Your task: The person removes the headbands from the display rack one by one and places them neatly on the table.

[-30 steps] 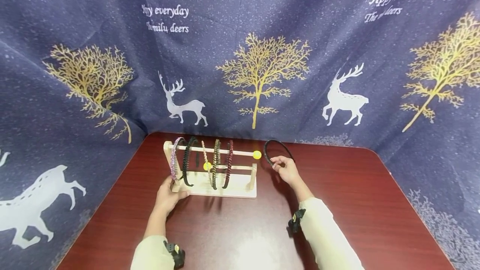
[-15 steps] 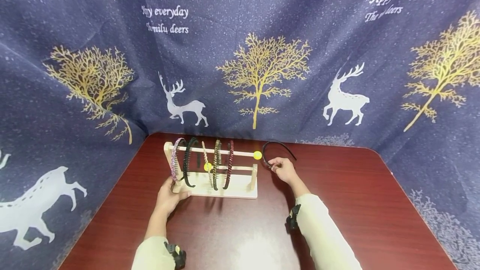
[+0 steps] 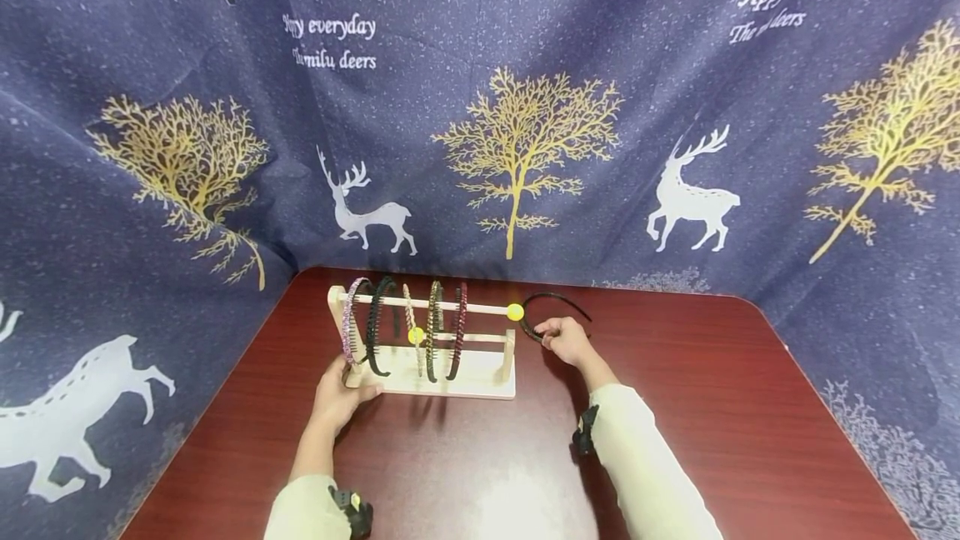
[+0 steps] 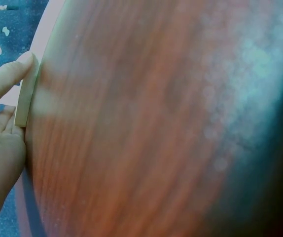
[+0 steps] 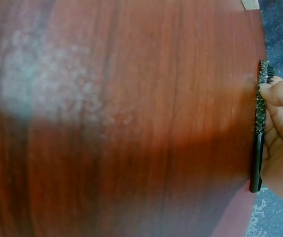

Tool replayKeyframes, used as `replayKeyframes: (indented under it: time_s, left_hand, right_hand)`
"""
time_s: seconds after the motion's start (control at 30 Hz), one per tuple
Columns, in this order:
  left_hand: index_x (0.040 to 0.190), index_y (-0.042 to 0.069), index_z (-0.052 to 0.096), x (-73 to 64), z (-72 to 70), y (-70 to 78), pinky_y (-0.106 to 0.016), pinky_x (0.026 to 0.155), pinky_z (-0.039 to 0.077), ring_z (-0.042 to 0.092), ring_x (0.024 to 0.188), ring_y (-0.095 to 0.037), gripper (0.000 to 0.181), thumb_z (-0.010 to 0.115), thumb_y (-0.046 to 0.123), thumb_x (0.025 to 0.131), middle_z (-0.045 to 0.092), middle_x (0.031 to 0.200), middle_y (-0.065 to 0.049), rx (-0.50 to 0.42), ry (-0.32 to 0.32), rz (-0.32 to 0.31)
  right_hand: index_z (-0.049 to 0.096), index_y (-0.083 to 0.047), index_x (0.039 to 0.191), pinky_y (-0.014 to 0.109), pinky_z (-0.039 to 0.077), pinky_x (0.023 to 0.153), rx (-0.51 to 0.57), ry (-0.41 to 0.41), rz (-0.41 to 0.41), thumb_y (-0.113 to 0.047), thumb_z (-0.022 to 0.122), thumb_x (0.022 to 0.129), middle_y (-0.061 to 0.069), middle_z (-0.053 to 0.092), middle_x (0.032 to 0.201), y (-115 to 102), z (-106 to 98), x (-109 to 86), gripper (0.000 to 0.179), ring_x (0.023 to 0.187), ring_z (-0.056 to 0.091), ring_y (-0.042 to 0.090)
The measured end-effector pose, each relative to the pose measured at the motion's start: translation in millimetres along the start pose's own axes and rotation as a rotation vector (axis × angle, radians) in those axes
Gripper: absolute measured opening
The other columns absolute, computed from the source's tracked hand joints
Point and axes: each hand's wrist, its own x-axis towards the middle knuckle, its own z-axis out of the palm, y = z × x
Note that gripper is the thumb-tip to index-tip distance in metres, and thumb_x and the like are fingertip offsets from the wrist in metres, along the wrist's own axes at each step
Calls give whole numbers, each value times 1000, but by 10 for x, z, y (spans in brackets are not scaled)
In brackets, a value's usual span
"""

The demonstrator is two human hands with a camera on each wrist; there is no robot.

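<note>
Bare tabletop (image 3: 720,415) gives passage in front of the rack (image 3: 480,373) and to the right of the right hand (image 3: 568,342). The left hand (image 3: 336,397), its fingers (image 4: 12,74) gripping the rack's corner, blocks that end, and headbands (image 3: 459,332) crowd most of the upper rod (image 3: 487,307). At the rod's right tip, the yellow ball (image 3: 514,312) and held black headband (image 5: 259,118) obstruct.

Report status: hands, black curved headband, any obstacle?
Left hand grips pale wooden rack. Right hand pinches headband, off rack. Yellow round knob tips upper pale rod, possible obstacle.
</note>
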Motion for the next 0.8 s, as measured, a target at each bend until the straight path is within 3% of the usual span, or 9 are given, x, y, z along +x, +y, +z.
replayKeyframes:
  time_s: [0.27, 0.53, 0.67, 0.8]
  left_hand:
    - [124, 0, 46, -4, 10, -11, -45, 103, 30, 42, 120, -33, 67, 79, -3, 66, 49, 128, -24, -16, 4, 0]
    - [122, 2, 48, -15, 12, 0, -47, 100, 32, 44, 117, -33, 65, 80, -2, 66, 50, 125, -23, -4, 14, -10]
    - [121, 2, 49, -17, 5, 11, -45, 100, 33, 46, 115, -32, 64, 80, 0, 66, 51, 125, -24, 5, 15, -4]
    - [121, 1, 49, -3, 8, 21, -45, 100, 33, 46, 115, -33, 64, 81, 0, 66, 52, 124, -23, 12, 11, 3]
  right_hand:
    - [70, 0, 96, 39, 52, 74, -46, 81, -86, 4, 67, 76, 9, 69, 85, -32, -42, -134, 21, 80, 65, 22]
    - [64, 6, 105, 40, 52, 79, 60, 111, -119, 0, 67, 80, 19, 67, 94, -184, -128, -342, 27, 86, 65, 27]
    - [63, 5, 110, 41, 52, 78, 167, 119, -95, 0, 67, 81, 24, 64, 100, -316, -153, -472, 29, 89, 64, 30]
    - [62, 2, 112, 34, 51, 78, 234, 138, -67, 0, 67, 82, 24, 63, 103, -498, -190, -631, 31, 92, 62, 29]
